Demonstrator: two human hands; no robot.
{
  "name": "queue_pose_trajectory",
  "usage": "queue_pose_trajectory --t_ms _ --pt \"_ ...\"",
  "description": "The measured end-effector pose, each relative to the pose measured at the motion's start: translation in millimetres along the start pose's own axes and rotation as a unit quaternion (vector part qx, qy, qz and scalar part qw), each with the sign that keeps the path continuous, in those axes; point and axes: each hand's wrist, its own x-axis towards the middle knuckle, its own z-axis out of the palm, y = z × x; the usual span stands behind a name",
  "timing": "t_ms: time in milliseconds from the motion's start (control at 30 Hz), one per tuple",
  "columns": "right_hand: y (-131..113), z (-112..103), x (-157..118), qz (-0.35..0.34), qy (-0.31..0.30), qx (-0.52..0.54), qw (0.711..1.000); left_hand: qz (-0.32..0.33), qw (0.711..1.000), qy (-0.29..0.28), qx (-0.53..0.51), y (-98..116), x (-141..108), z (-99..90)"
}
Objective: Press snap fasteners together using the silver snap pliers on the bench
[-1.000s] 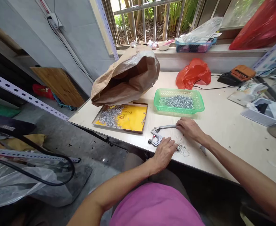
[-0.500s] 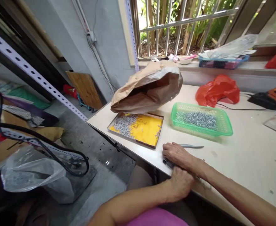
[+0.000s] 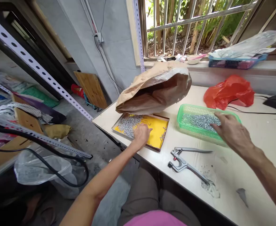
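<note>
My left hand (image 3: 142, 135) is over the shallow tray (image 3: 155, 147) with a yellow bottom, by a heap of small silvery metal pieces (image 3: 129, 124). Its thumb sticks out to the side; the other fingers bend down, their tips partly hidden. Above the right end of the green plastic basket (image 3: 180, 121) is my right hand (image 3: 233, 131), thumb and forefinger apart, nothing visible between them. Similar silvery pieces (image 3: 199, 121) fill that basket. Grey hand-press pliers (image 3: 184, 164) with a spring lie on the table near its front edge, handles spread, touched by neither hand.
A brown paper sack (image 3: 152, 91) lies with its mouth toward me behind the tray. Farther back is a red plastic bag (image 3: 229, 91) beside a black cable. A small grey pointed piece (image 3: 242, 196) lies at the right front. A perforated metal bar (image 3: 50, 80) crosses the left side.
Both hands have left the pliers, which now lie on the table. My left hand has moved left and forward to the tray, my right hand right and forward to the basket.
</note>
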Motion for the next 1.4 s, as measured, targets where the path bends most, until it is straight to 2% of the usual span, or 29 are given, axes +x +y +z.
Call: queue_pose_trajectory --t_ms 67,133,200,267,400,467,500,567,633,700,767,867,967,1267,1400 --pt "-5.7 7.2 -28.9 -0.012 -0.040 0.039 0.998 -0.032 0.998 -0.048 0.018 -13.0 15.4 5.7" --pt "-25.1 11.5 -64.7 -0.041 -0.083 0.111 0.989 -0.043 0.995 -0.086 0.028 -17.9 22.1 13.3" --pt "-48.1 13.0 -98.4 -0.052 -0.128 0.151 0.979 -0.043 0.993 -0.107 0.036 -18.9 24.7 18.8" --pt "-66.1 13.0 -122.9 -0.048 -0.174 0.144 0.973 -0.036 0.992 -0.111 0.044 -19.3 26.7 20.8" --pt "-77.7 12.5 -140.3 -0.030 -0.248 0.084 0.965 0.020 0.997 -0.073 0.022 -16.2 26.4 15.3" --pt "-76.3 12.2 -139.2 -0.029 -0.262 0.060 0.963 0.051 0.995 -0.065 -0.064 -7.1 16.8 9.4" --pt "-75.2 11.8 -137.8 -0.035 -0.263 0.051 0.963 0.056 0.986 -0.083 -0.131 0.0 8.5 6.4" --pt "-73.0 10.6 -135.0 -0.062 -0.261 0.032 0.963 0.043 0.943 -0.166 -0.287 17.2 -13.8 3.0" --pt "-70.5 8.5 -133.3 -0.090 -0.256 0.010 0.962 0.010 0.869 -0.268 -0.415 35.0 -38.7 5.4" --pt "-67.2 5.1 -133.2 -0.105 -0.257 -0.008 0.961 -0.026 0.808 -0.337 -0.482 49.1 -59.7 14.3" --pt "-63.4 0.7 -133.9 -0.105 -0.264 -0.018 0.959 -0.058 0.783 -0.367 -0.500 57.9 -72.8 26.8" --pt "-59.2 -6.0 -134.9 -0.098 -0.277 -0.022 0.956 -0.084 0.786 -0.372 -0.487 63.9 -78.6 43.4" --pt "-58.3 -9.6 -134.3 -0.091 -0.281 -0.020 0.955 -0.096 0.796 -0.378 -0.464 67.2 -76.4 50.1" --pt "-56.5 -3.7 -136.6 -0.077 -0.269 -0.008 0.960 -0.074 0.827 -0.406 -0.382 71.9 -73.0 43.9" --pt "-57.0 -0.5 -139.1 -0.075 -0.264 -0.005 0.962 -0.053 0.826 -0.439 -0.349 73.5 -67.6 38.7"
